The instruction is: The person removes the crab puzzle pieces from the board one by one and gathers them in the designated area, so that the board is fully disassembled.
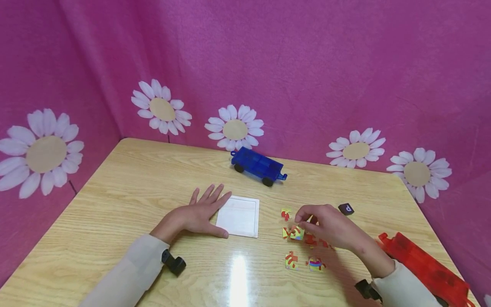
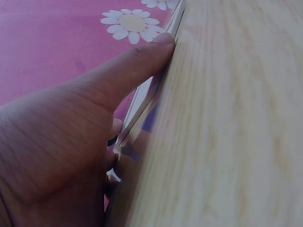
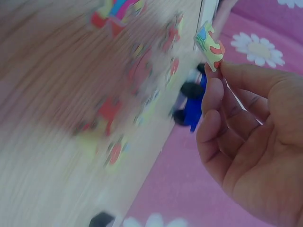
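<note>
A white square puzzle board (image 1: 238,217) with a raised border lies mid-table. My left hand (image 1: 196,215) rests at its left side, fingers spread and thumb straight, touching the board's edge. In the left wrist view the thumb (image 2: 137,61) lies along the board's rim. To the right of the board, my right hand (image 1: 331,224) pinches a yellow jigsaw piece (image 3: 210,46) with red and green print between thumb and fingertips, above the table. Loose jigsaw pieces (image 1: 291,261) with red and yellow prints lie below and around that hand; some are hidden behind it.
A clear blue toy wagon (image 1: 257,165) with black wheels stands behind the board. At the right edge is a similar red wagon (image 1: 423,266), partly hidden by the right sleeve. A small black piece with a white letter (image 1: 346,209) lies beyond the right hand. Pink flowered cloth (image 1: 276,76) hangs behind the table.
</note>
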### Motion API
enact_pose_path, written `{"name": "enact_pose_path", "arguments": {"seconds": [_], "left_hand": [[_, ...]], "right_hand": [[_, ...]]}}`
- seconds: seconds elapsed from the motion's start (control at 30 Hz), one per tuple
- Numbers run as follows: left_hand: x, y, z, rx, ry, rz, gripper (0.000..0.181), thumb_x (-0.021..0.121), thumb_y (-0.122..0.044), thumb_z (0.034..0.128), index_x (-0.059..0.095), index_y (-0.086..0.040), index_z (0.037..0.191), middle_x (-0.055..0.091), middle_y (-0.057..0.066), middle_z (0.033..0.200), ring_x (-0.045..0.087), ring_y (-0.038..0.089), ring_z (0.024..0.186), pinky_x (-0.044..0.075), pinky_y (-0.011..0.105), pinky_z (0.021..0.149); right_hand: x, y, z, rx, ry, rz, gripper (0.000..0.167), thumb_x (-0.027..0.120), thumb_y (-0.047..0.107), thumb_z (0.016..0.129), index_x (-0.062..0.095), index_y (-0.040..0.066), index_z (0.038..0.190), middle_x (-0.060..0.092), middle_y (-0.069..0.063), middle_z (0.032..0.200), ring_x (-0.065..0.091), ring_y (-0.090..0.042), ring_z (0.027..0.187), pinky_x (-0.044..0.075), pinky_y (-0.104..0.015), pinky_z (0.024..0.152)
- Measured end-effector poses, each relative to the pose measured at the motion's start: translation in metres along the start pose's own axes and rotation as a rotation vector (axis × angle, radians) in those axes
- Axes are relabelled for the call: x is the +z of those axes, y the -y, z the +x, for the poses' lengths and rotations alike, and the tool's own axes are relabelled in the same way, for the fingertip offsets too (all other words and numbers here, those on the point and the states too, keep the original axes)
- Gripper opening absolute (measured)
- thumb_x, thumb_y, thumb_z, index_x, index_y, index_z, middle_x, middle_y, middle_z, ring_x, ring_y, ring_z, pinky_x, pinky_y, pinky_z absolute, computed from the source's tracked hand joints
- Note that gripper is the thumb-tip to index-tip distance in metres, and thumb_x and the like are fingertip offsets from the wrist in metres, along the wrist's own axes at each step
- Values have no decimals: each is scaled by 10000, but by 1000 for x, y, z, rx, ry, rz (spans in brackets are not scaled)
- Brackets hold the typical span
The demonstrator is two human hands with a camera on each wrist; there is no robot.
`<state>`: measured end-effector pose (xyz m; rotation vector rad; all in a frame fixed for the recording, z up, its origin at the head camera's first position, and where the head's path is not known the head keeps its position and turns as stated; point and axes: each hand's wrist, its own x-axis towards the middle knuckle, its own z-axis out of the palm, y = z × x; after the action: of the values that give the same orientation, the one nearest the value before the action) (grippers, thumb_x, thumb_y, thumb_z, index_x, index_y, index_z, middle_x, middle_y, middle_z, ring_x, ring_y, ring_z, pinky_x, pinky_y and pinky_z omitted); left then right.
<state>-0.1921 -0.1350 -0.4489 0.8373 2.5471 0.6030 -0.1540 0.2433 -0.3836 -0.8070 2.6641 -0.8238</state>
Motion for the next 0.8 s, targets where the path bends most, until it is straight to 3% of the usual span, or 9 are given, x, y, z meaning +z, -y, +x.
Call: {"name": "enact_pose_path", "arguments": {"seconds": [0.37, 0.57, 0.8], "left_hand": [[0, 0, 0, 0, 6, -2, 1166, 700, -702, 850, 72, -168, 1674, -99, 118, 1713, -167, 331, 1544, -176, 620, 1160], [0, -1, 0, 8, 2, -7, 1157, 709, -685, 854, 82, -163, 1674, -88, 123, 1714, -157, 340, 1545, -171, 627, 1160], [-1, -1, 0, 3, -2, -5, 1160, 715, -684, 848, 88, -164, 1674, -86, 119, 1715, -154, 340, 1546, -173, 620, 1162]], "right_hand": [[-13, -19, -41, 92, -29, -14, 88, 725, 94, 968, 708, 180, 977, 663, 89, 885, 617, -112, 760, 530, -261, 612], [-14, -29, -59, 68, -47, -25, 163, 730, 66, 956, 694, 225, 947, 664, 122, 880, 612, -83, 760, 515, -255, 626], [-14, -38, -74, 141, 92, 28, 149, 701, 90, 977, 699, 239, 970, 640, 119, 870, 583, -81, 795, 486, -246, 664]]}}
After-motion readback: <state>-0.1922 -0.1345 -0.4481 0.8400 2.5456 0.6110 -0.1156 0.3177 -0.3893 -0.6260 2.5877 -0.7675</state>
